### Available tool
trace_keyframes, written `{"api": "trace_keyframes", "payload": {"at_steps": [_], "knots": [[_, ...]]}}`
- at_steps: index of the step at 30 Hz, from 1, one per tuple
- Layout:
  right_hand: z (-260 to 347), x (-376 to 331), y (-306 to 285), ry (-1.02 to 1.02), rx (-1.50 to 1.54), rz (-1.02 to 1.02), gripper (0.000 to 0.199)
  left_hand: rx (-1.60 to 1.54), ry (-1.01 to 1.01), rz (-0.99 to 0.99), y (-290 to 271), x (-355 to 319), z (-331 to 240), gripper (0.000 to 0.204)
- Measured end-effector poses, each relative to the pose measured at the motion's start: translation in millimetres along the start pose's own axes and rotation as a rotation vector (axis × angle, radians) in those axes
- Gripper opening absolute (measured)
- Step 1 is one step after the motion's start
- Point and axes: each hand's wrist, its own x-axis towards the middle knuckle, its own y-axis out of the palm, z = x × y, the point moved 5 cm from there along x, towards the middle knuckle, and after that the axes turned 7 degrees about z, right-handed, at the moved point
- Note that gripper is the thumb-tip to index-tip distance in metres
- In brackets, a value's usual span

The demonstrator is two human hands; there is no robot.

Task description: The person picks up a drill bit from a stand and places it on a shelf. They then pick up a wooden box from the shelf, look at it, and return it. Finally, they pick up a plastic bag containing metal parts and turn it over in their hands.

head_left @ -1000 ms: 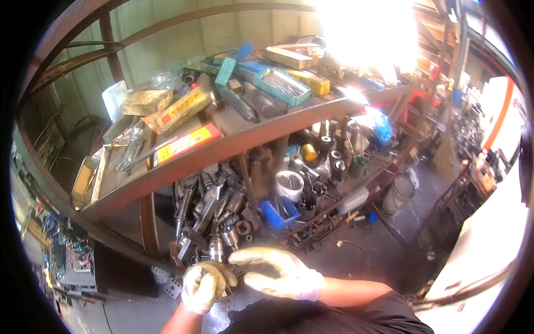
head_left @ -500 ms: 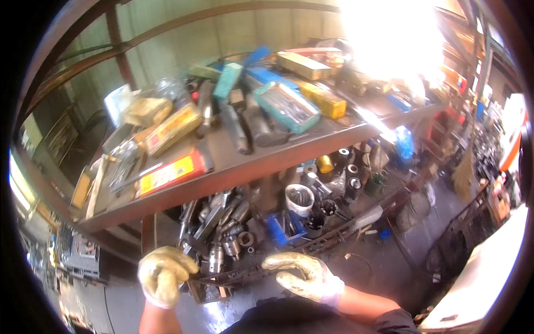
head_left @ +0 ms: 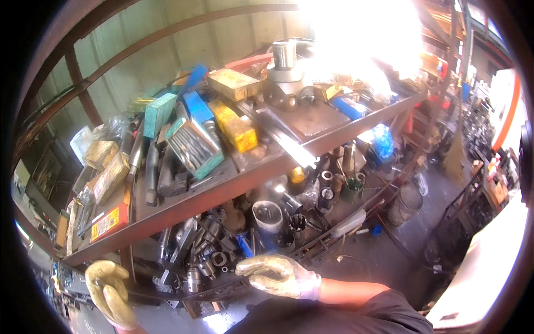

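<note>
The left hand (head_left: 108, 292), in a pale, stained glove, is raised at the lower left, just in front of the rack's near end. Its fingers are curled and the thumb stands apart from them; the grip is open. The right hand (head_left: 278, 276), gloved likewise, is held level before the body at lower centre, its fingers extended side by side toward the left and the thumb spread below them. This grip is also open. The two hands are well apart.

Nearest to the hands, on the lower tier, is a heap of metal tool holders (head_left: 193, 278), lying at mixed angles between the left hand and the right. A metal ring (head_left: 219, 259) lies at the heap's right side. A blue bin (head_left: 243, 245) is just beyond the right fingertips, partly hidden. Behind it stands a white container (head_left: 270, 228) filled with thin metal pieces.

Above runs the reddish-brown front rail (head_left: 245, 182) of the upper tier. Behind the rail, a teal box (head_left: 208, 167) lies tilted, holding metal rods; a yellow box (head_left: 232, 125) lies to its right and a red-and-yellow box (head_left: 109, 222) lies near the left end. A metal cylinder (head_left: 285, 55) stands upright toward the rear, beside strong glare.

At right, a grey bucket (head_left: 405, 197) stands on the floor, with a broom (head_left: 455, 161) upright beyond it.
</note>
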Motion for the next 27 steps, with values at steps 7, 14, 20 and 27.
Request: {"api": "trace_keyframes", "payload": {"at_steps": [7, 14, 20, 27], "knots": [[12, -25, -53, -0.024, 0.078, 0.031, 0.040, 0.169, -0.043, -0.129, 3, 2, -29, 0.020], [5, -37, -74, 0.064, 0.145, 0.151, 0.041, 0.346, -0.119, -0.126, 13, -10, -66, 0.034], [-1, -42, -85, 0.072, 0.213, 0.158, 0.039, 0.306, -0.159, -0.049, -4, -10, -66, 0.035], [11, -32, -69, 0.167, 0.170, 0.244, 0.037, 0.470, -0.273, -0.222, -63, -27, -60, 0.040]]}}
